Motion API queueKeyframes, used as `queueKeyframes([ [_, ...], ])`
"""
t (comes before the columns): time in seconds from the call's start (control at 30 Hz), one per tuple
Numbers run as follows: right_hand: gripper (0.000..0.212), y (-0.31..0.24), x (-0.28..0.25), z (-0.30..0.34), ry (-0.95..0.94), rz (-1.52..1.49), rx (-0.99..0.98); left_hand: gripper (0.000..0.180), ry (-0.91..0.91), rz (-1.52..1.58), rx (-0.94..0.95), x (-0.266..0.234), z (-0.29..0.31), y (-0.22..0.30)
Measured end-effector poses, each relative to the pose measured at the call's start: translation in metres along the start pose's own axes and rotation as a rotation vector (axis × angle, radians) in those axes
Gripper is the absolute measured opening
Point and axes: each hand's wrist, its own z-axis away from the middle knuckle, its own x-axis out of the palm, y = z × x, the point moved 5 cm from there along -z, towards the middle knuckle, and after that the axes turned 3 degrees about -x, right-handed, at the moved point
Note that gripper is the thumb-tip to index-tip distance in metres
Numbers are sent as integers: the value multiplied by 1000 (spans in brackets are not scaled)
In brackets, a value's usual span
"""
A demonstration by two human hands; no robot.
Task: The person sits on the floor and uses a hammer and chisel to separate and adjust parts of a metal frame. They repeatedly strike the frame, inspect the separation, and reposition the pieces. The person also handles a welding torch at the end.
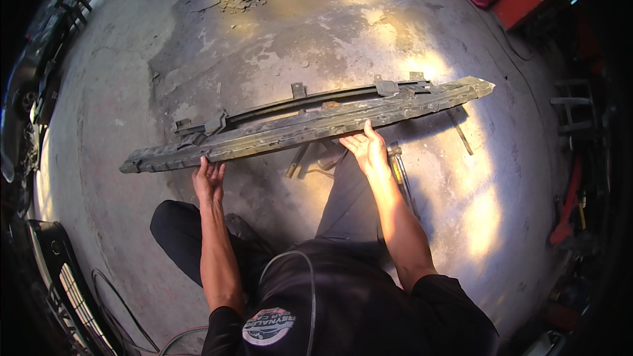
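Left hand: your left hand (209,180) lies open, fingers on the near edge of the metal beam (306,125).
Right hand: your right hand (368,150) is open too, touching mid-beam.
Beam: on the concrete floor (330,33) ahead, long axis left-right, right end farther away.

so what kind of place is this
Probably a car repair workshop: a long metal bumper beam under both hands on a stained concrete floor, a car grille lower left, tools at right.
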Motion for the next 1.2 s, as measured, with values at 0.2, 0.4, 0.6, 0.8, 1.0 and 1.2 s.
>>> queueKeyframes([
  [0.2,89,-7,15,12,9,36,-15,46,18,-13,-5,-4,-3,-2],
  [0.4,92,-5,10,11,33,22,-13,40,-7,-31,-17,-3,0,-2],
  [0.6,89,-3,10,9,24,26,-7,48,-7,-34,5,-4,-4,-2],
  [0.8,86,-2,7,7,8,23,7,50,-12,-28,4,-6,-6,-3],
  [1.0,83,-3,10,10,82,28,9,43,-23,-45,-4,-5,-1,-3],
  [1.2,81,3,2,2,17,26,19,38,-39,-57,-8,-3,-3,-3],
])
